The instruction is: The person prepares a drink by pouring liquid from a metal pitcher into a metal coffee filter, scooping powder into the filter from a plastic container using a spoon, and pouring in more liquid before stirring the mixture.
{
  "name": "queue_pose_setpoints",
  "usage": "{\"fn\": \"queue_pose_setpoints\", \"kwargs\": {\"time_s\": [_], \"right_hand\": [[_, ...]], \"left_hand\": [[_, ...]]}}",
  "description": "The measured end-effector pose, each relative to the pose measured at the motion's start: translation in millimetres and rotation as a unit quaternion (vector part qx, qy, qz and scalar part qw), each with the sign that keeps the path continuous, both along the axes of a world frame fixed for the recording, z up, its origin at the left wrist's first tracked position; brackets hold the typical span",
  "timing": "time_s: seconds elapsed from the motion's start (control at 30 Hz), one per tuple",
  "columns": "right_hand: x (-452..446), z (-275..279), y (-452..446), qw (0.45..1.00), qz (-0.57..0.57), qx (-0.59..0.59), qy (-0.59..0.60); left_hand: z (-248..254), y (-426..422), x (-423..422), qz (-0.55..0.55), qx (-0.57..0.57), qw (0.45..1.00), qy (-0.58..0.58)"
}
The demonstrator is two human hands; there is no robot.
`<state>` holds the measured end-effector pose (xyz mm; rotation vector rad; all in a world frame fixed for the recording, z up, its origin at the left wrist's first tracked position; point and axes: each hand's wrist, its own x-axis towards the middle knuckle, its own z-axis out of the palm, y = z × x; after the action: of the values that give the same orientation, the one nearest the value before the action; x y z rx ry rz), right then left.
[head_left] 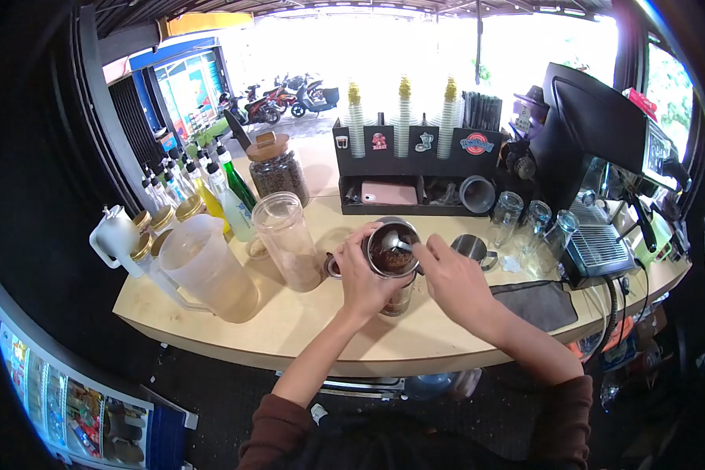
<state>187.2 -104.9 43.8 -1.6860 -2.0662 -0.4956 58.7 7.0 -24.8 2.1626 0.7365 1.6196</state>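
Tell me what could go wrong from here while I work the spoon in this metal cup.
The brown contents might spill if your left hand lets the metal cup tip. The spoon in your right hand could flick some onto the counter. The glass showing just below the cup might get knocked.

Nothing readable (round logo (476,143) too small).

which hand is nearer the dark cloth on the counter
Right. The right hand, on the spoon, is just left of the dark cloth; the left hand, around the metal cup, is farther left of it.
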Motion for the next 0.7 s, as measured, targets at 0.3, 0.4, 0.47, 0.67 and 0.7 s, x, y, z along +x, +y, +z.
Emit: {"fn": "queue_pose_setpoints", "kwargs": {"time_s": [0.3,0.4,0.47,0.67,0.7], "right_hand": [[-1.0,-2.7,-6.3,0.998,0.010,-0.055,0.006],[2.0,0.9,-4.3,0.999,-0.005,-0.017,0.032],[3.0,-3.3,-3.8,0.999,-0.002,-0.033,0.042],[5.6,-5.8,-2.2,0.998,-0.007,-0.024,0.052],[5.1,-5.3,-3.0,0.998,0.002,-0.033,0.051]], "left_hand": [[-0.7,2.3,-0.8,-0.007,0.014,1.000,0.015],[0.3,-1.4,-0.5,-0.011,0.020,1.000,0.017],[0.7,-2.3,-1.1,-0.010,0.017,1.000,0.023],[-0.8,-2.0,-1.1,-0.013,0.020,0.999,0.025],[-0.7,-1.8,-0.7,-0.015,0.025,0.999,0.022]]}}
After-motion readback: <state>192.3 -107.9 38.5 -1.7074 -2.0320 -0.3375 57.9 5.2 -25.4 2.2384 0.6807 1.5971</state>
